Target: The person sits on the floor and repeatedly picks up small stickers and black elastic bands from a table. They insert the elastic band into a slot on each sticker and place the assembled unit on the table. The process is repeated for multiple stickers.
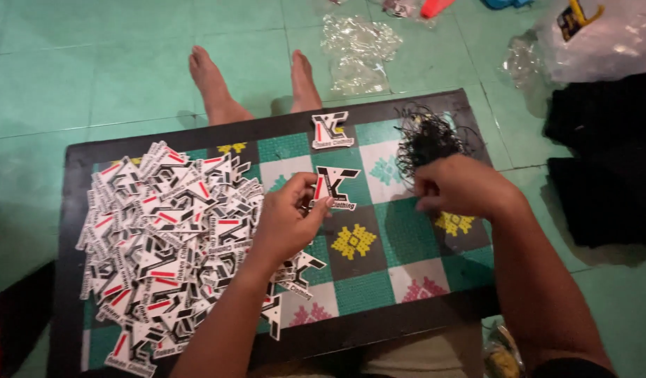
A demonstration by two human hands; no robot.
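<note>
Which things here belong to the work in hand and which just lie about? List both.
In use:
left hand holding one cut-out tag
right hand at the tangle of black strings
heap of tags
lone tag on the patterned board

Lying about:
clear plastic wrappers
black cloth
white plastic bag

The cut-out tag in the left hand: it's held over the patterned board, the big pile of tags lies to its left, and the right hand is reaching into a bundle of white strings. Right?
Nearly. In the head view the bundle of strings under the right hand is black, not white. The rest stands: the left hand holds the cut-out tag over the patterned board, with the pile of tags to its left.
</note>
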